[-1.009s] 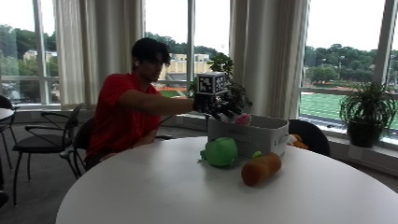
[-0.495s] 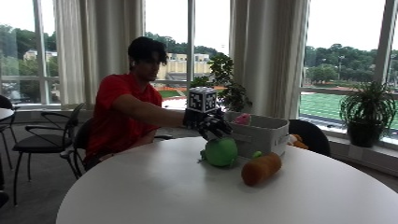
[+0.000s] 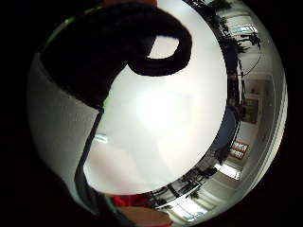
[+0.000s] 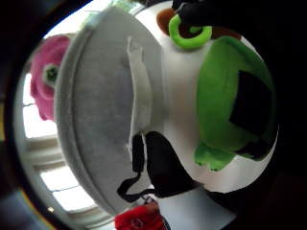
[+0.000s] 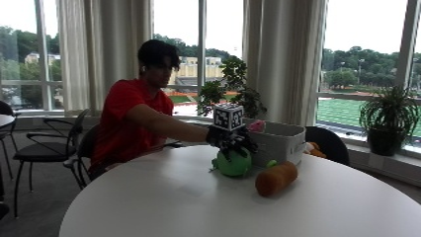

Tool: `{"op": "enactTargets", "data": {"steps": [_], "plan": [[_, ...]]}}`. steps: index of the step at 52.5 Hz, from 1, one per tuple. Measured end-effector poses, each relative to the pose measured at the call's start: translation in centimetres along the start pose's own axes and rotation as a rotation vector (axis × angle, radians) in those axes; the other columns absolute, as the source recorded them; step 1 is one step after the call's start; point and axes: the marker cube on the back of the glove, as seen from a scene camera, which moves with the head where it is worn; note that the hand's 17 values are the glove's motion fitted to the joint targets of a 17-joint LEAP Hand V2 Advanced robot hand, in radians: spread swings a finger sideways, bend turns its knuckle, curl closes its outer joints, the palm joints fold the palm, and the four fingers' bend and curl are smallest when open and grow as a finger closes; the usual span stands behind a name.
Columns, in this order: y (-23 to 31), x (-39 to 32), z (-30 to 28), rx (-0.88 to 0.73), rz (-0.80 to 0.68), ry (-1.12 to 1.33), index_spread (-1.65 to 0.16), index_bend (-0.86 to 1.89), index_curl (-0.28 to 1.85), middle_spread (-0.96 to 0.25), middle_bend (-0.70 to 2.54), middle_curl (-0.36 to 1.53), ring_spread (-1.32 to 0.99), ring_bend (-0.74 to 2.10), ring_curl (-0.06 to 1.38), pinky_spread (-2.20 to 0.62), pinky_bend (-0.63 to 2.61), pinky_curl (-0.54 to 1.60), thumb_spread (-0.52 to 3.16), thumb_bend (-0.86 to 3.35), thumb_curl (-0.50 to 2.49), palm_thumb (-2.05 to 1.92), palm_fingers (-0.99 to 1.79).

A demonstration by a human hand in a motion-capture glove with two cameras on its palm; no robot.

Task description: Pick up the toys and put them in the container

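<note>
Spreading across most of the outside view is a round white table (image 5: 197, 207), with a person in a red shirt (image 5: 125, 118) seated at its far side. On the table stands a grey fabric container (image 5: 279, 140), and a pink toy (image 5: 255, 126) shows over its rim; the thumb-side palm view shows the same pink toy (image 4: 48, 76) inside, behind the container's grey wall (image 4: 100, 110). Just beside the container, on the tabletop, sits a green toy (image 5: 233, 164). Next to it lies an orange-brown toy (image 5: 276, 178) with a small green loop at its end, apart from the hand. The gloved right hand (image 5: 230, 140) rests on top of the green toy, its fingers (image 5: 244, 144) curving down over it. Whether they actually grip the toy or only touch it cannot be told. In the thumb-side palm view the green toy (image 4: 235, 100) lies close under the palm, on the white table surface beside the container.
</note>
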Motion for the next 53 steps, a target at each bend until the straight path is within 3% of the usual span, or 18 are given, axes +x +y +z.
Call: {"op": "enactTargets", "data": {"steps": [7,12,20,26,33,41,53], "plan": [[-0.9,-0.1,2.1,-0.084,0.017,0.132,-0.42,0.17,0.42,-0.11,0.13,0.30,-0.06,0.29,0.28,0.08,1.12,0.39,1.09,-0.03,0.28,-0.01,-0.02],[-1.4,1.7,3.1,-0.149,0.072,0.091,-0.42,0.14,0.39,-0.08,0.14,0.28,-0.03,0.31,0.29,0.09,1.22,0.41,1.13,0.00,0.30,0.05,-0.03],[-1.7,2.9,3.5,-0.214,0.088,0.104,-0.40,0.09,0.33,-0.07,0.17,0.28,-0.03,0.49,0.33,0.06,1.33,0.43,1.16,0.02,0.34,0.16,0.01],[-1.7,1.4,3.8,-0.127,0.062,0.168,-0.40,0.06,0.27,-0.08,0.22,0.30,-0.08,0.65,0.37,0.00,1.36,0.42,1.19,0.03,0.36,0.22,0.07],[-2.5,1.5,3.0,0.002,0.016,0.203,-0.41,0.14,0.26,-0.19,0.40,0.36,-0.26,0.90,0.41,-0.22,1.25,0.36,1.26,0.12,0.43,0.40,0.63],[-2.5,1.2,2.7,0.068,-0.008,0.151,-0.41,0.22,0.32,-0.27,0.47,0.42,-0.37,0.92,0.45,-0.31,1.20,0.36,1.09,0.16,0.54,0.58,0.75],[-1.4,2.8,0.8,0.036,0.000,0.143,-0.44,0.43,0.47,-0.32,0.56,0.49,-0.46,0.87,0.46,-0.34,1.06,0.34,0.80,0.11,0.68,0.58,0.89]]}}
